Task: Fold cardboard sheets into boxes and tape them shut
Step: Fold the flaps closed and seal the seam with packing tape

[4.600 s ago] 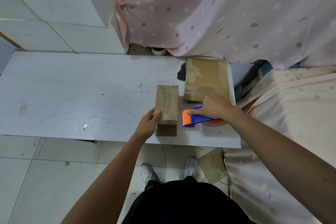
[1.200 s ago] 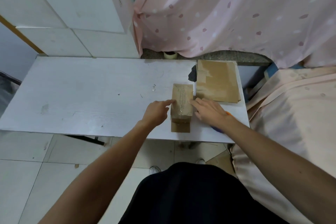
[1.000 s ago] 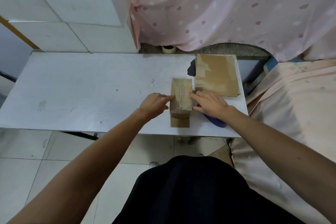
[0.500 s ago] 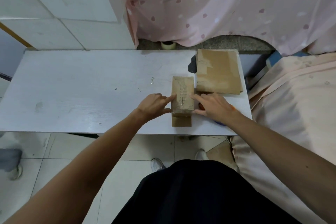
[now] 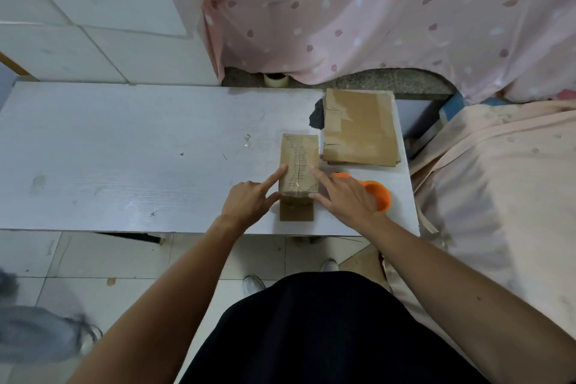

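A small folded cardboard box (image 5: 300, 162) stands on the white table (image 5: 124, 150) near its front right, with shiny tape over its printed top seam. A loose flap (image 5: 296, 212) lies flat at its near end. My left hand (image 5: 249, 203) presses the box's left side, its index finger straight along the top edge and the thumb at the near corner. My right hand (image 5: 346, 199) mirrors it on the right side. An orange tape dispenser (image 5: 375, 193) lies on the table just right of my right hand, partly hidden by it.
A stack of flat cardboard sheets (image 5: 361, 128) lies behind the box at the table's right end. A tape roll (image 5: 276, 79) sits on the ledge beyond the table. Peach cloth (image 5: 498, 181) drapes close on the right. Another person's shoe (image 5: 40, 337) shows on the floor at lower left.
My right hand let go of the tape dispenser and came to the box's right side. Both index fingers have slid a little nearer along the box's top edges.
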